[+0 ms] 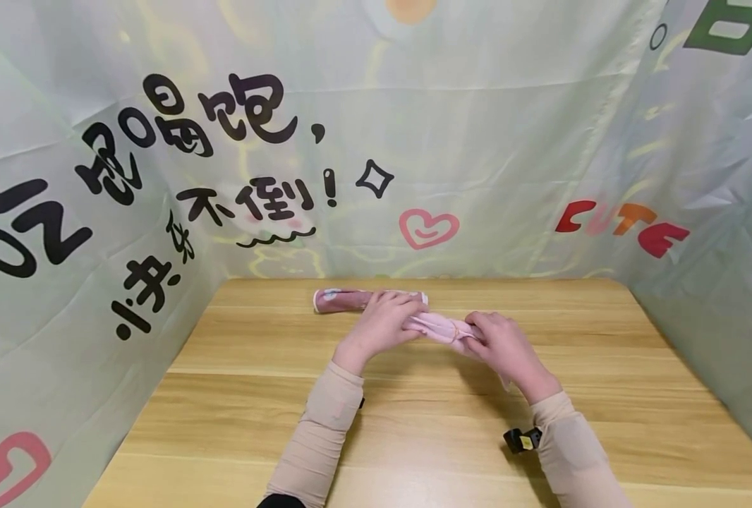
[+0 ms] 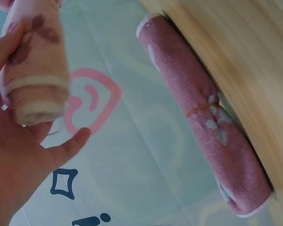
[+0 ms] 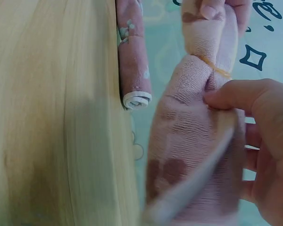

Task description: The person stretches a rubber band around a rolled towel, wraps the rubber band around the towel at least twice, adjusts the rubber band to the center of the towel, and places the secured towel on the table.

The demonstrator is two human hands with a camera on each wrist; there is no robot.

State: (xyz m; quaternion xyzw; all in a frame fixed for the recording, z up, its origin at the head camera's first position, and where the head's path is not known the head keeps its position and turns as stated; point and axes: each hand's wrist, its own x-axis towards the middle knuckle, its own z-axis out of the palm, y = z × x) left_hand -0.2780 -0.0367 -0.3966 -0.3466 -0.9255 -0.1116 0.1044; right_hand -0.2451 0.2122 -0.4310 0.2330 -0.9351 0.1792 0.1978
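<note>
From the head view, both hands meet over the middle of the tabletop (image 1: 414,437), holding a pale pink rolled towel (image 1: 441,328) between them. Its long axis runs across, from the left hand (image 1: 382,321) to the right hand (image 1: 503,346), each gripping one end. Just behind the pale towel, toward the printed backdrop (image 1: 414,141), a darker pink rolled towel (image 1: 341,300) lies along the tabletop's far edge, nearer the left hand.

The left wrist view shows that hand's fingers (image 2: 7,44) wrapped loosely round the pale towel's end (image 2: 33,75), thumb free. The darker roll (image 2: 207,122) lies apart from it, banded at its middle.

In the right wrist view, the right hand's fingers (image 3: 245,96) close round the pale towel (image 3: 193,141), thumb just below a thin rubber band (image 3: 216,67) cinching it. The darker roll's end (image 3: 134,70) sits beside the pale towel, against the tabletop edge.
</note>
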